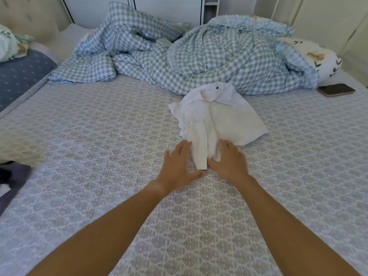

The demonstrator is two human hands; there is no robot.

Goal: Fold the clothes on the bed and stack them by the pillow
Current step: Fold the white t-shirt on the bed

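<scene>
One big bed (pixel 99 136) with a patterned sheet fills the frame. A rumpled blue checked blanket (pixel 199 56) lies across the upper middle. A flowery pillow (pixel 316 54) sits at the upper right, with a dark phone (pixel 336 90) just below it. The white shirt (pixel 217 116) lies partly folded just right of the middle. Your left hand (pixel 177 166) lies flat and wide beside its sleeve. Your right hand (pixel 229 162) presses flat on the shirt's near edge.
</scene>
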